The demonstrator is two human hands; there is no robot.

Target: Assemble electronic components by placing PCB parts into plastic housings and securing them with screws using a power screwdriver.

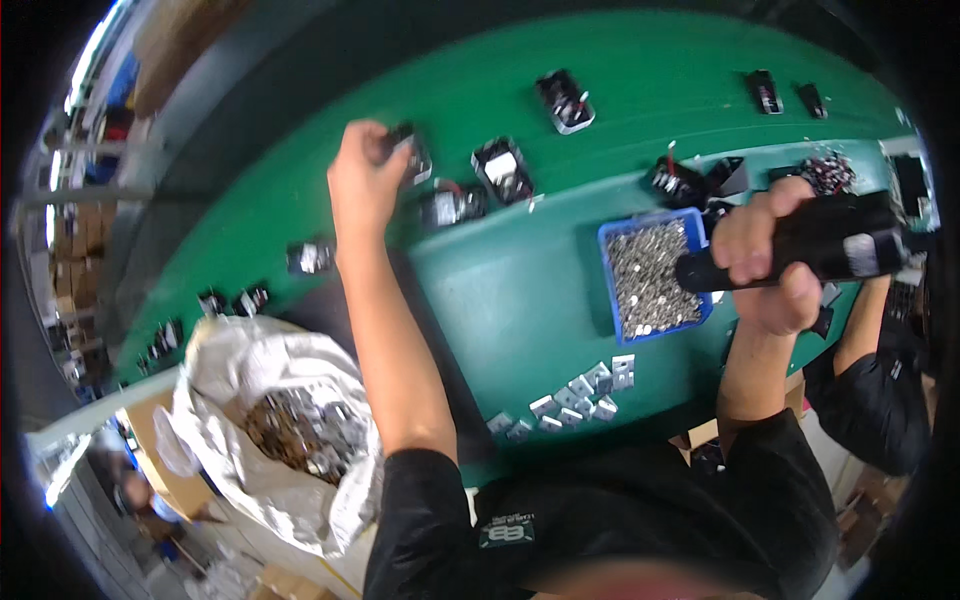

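Observation:
My left hand (362,180) reaches out over the green surface, its fingers closed on the edge of a small black housing (414,158) with metal in it; the fingertips are partly hidden and blurred. Close by lie two more such housings, one with wires (452,206) and one with a white label (502,170). In my right hand (765,245) is a black power screwdriver (835,240), gripped around its body and held above the right side of the bench. Beneath its narrow end, a blue tray (606,290) holds many small silver screws (650,275).
Several small metal plates (570,402) lie on the near part of the bench (520,300). A white sack (240,350) of metal pieces stands at the left. More black housings (565,100) sit along the green belt (640,60). A co-worker's arm (862,325) comes in at the right.

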